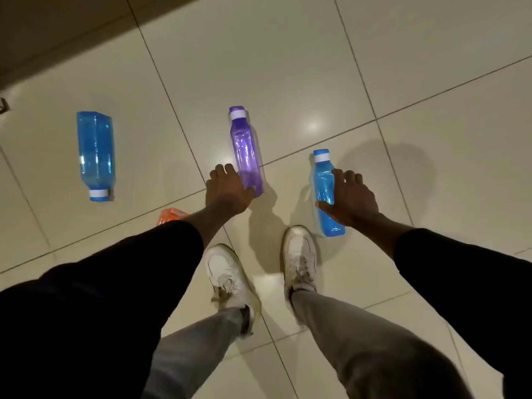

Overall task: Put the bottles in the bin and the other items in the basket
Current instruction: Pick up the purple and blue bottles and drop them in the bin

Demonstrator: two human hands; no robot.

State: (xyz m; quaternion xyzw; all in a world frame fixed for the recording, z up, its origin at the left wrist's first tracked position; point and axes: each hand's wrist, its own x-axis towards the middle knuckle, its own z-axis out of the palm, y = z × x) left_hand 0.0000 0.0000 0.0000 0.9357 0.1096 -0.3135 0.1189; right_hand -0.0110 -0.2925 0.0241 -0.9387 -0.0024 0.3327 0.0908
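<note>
Three plastic bottles lie on the tiled floor. A large blue bottle (pixel 95 155) lies at the left, cap toward me. In the middle lies a purple bottle (pixel 245 151), cap pointing away; my left hand (pixel 227 190) reaches over its lower end with fingers spread, thumb against its side. A smaller blue bottle (pixel 325 191) lies at the right; my right hand (pixel 349 198) rests over its middle, fingers spread across it and thumb on its near side. Neither bottle is lifted. An orange object (pixel 172 215) peeks out from behind my left forearm, mostly hidden.
My two white shoes (pixel 299 254) stand just below the bottles. A dark wall base runs along the top left. A small dark object (pixel 4 105) sits at the far left edge. No bin or basket is in view.
</note>
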